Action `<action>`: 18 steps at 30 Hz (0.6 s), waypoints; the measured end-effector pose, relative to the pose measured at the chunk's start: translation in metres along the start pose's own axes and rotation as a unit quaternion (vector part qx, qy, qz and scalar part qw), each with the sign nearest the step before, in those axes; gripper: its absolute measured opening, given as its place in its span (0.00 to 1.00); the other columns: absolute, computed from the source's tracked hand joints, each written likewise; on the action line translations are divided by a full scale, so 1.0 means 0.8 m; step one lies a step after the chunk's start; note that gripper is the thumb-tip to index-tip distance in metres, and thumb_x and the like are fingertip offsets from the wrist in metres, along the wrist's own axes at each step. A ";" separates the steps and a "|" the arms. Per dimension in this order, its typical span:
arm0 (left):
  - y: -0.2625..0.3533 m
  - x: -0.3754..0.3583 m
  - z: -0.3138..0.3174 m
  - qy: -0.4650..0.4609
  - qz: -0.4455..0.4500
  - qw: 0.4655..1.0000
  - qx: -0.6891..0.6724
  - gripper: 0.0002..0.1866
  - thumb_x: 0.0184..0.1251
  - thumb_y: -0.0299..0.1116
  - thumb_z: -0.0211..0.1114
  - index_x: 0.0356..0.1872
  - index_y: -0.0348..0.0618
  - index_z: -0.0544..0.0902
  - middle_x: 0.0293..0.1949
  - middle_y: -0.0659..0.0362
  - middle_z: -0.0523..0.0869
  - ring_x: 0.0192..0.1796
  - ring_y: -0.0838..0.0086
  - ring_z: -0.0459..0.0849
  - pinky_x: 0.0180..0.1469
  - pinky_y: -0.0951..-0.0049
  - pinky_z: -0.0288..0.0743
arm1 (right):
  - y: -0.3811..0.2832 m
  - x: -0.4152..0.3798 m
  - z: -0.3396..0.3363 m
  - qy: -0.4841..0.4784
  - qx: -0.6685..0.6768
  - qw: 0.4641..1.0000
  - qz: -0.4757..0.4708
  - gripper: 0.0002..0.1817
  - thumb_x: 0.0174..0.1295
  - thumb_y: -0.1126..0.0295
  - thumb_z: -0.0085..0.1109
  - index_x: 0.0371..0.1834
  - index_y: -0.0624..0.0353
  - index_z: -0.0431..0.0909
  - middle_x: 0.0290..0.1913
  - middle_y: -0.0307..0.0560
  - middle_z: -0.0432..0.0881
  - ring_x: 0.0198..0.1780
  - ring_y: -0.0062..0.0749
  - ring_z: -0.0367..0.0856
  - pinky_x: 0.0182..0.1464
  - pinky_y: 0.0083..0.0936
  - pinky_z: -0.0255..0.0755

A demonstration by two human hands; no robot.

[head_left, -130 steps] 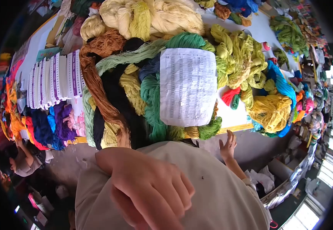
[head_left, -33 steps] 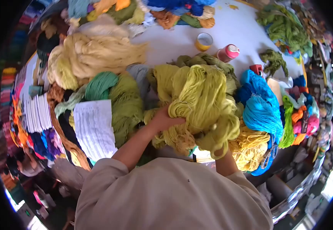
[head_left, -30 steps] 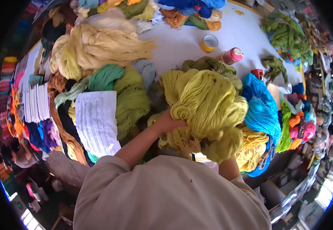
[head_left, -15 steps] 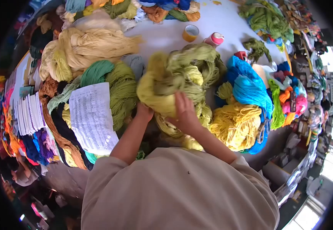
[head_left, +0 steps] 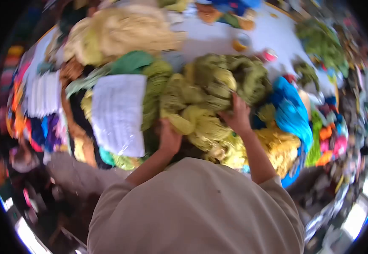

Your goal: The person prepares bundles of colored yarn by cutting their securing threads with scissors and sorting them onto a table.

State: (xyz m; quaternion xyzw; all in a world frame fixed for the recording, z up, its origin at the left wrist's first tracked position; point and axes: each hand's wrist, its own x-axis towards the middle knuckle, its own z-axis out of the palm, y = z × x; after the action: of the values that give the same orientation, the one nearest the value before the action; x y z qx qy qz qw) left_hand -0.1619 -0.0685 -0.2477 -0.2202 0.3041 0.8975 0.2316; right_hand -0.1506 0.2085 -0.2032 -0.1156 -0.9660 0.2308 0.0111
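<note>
In front of my body lies a heap of yellow-green and olive yarn skeins (head_left: pixel 211 91). My left hand (head_left: pixel 170 137) is at the heap's lower left, against the end of a yellow-green skein (head_left: pixel 181 122). Its fingers seem closed around that end, partly hidden by blur and yarn. On the right side of the heap rests my right hand (head_left: pixel 238 115), its fingers spread and touching the yarn. Left of the heap, a printed sheet (head_left: pixel 118 114) covers part of more green skeins (head_left: pixel 155 80).
Bright blue yarn (head_left: pixel 292 110) and golden yellow yarn (head_left: pixel 279 148) lie to the right. Large cream skeins (head_left: pixel 129 31) sit at the back left. A roll of tape (head_left: pixel 241 41) and a pink-topped cone (head_left: pixel 269 55) stand on the white table (head_left: pixel 211 38). Stacked papers (head_left: pixel 43 94) lie far left.
The raised yellow-green skein has come down onto the heap. My hands have moved apart, the right one outward along the heap. The whole view has shifted and blurred.
</note>
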 end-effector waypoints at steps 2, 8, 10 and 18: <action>-0.023 0.031 -0.018 0.004 0.051 0.974 0.219 0.26 0.80 0.50 0.56 0.64 0.38 0.75 0.57 0.56 0.82 0.58 0.73 0.78 0.65 0.67 0.72 | 0.008 0.006 0.021 -0.048 -0.015 0.999 0.000 0.48 0.51 0.55 0.77 0.72 0.59 0.61 0.46 0.54 0.85 0.53 0.55 0.81 0.65 0.55 0.58; 0.021 0.031 0.045 0.047 -0.126 0.989 0.060 0.22 0.71 0.37 0.69 0.61 0.40 0.78 0.54 0.55 0.86 0.53 0.65 0.87 0.55 0.63 0.83 | -0.021 -0.012 -0.054 -0.049 0.321 0.943 0.076 0.36 0.49 0.85 0.64 0.67 0.67 0.73 0.53 0.45 0.86 0.53 0.27 0.82 0.58 0.27 0.76; 0.020 0.017 0.031 0.040 -0.120 0.991 0.043 0.23 0.72 0.38 0.68 0.63 0.40 0.76 0.55 0.56 0.85 0.55 0.66 0.87 0.56 0.63 0.82 | -0.027 -0.031 -0.089 0.041 0.402 0.913 0.059 0.34 0.52 0.85 0.61 0.69 0.67 0.72 0.58 0.45 0.83 0.56 0.29 0.81 0.60 0.27 0.75; 0.000 -0.019 -0.025 0.102 -0.143 0.981 0.084 0.26 0.77 0.45 0.62 0.69 0.47 0.70 0.62 0.59 0.81 0.63 0.70 0.81 0.62 0.60 0.78 | -0.034 -0.093 -0.063 -0.113 0.010 0.993 0.015 0.37 0.54 0.67 0.77 0.66 0.62 0.69 0.48 0.63 0.81 0.50 0.62 0.80 0.55 0.45 0.74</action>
State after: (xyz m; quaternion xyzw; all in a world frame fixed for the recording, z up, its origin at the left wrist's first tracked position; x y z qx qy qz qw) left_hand -0.1448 -0.0861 -0.2538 -0.3319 0.3659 0.7988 0.3433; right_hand -0.0807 0.1906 -0.1439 -0.1032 -0.9570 0.2519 -0.1004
